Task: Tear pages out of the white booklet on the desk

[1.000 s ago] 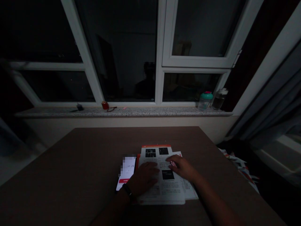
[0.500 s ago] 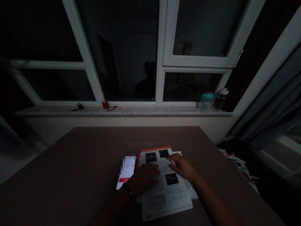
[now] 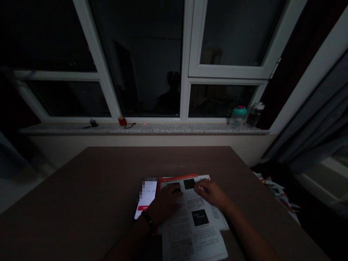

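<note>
my left hand (image 3: 164, 204) lies palm down and open on the booklet (image 3: 194, 235), low in the middle of the frame, just beside a phone (image 3: 146, 197) with a lit screen. my right hand (image 3: 213, 194) rests on the booklet's upper right, its fingers (image 3: 203, 186) curved by a small pink thing (image 3: 200, 188); i cannot tell if they grip it. a band (image 3: 147, 217) circles my left wrist. the booklet lies on a brown table (image 3: 81, 181). a teal-lidded jar (image 3: 237, 116) stands on the sill (image 3: 168, 129), right of center.
</note>
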The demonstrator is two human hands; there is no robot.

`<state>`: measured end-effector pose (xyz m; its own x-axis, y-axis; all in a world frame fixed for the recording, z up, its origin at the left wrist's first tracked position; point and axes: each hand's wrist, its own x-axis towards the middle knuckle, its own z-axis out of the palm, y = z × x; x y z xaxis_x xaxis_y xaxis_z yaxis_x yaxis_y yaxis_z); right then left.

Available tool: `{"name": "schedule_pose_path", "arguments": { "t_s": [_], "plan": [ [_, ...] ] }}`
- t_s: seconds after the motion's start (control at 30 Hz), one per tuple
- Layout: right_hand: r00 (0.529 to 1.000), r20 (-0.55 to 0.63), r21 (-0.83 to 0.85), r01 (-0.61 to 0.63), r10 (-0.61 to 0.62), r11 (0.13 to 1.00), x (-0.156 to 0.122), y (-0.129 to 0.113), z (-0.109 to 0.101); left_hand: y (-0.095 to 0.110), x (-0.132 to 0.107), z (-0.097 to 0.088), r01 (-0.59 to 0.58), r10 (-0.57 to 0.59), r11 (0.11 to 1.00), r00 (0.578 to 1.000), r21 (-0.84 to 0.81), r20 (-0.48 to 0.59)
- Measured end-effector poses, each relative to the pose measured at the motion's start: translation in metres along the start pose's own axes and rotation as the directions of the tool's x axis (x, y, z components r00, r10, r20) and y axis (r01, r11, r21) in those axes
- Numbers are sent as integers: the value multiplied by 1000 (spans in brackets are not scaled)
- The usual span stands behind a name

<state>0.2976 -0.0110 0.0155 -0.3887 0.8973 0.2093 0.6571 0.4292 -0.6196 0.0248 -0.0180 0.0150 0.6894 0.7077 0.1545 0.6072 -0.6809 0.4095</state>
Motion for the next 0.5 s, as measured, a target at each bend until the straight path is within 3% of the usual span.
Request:
{"name": "schedule_pose_path", "arguments": {
  "t_s": [0.5],
  "plan": [
    [996,-75,-9,-46,45,999,0,11,7,-1,-1,1,43,-43,999,998,-4,54]
  ]
}}
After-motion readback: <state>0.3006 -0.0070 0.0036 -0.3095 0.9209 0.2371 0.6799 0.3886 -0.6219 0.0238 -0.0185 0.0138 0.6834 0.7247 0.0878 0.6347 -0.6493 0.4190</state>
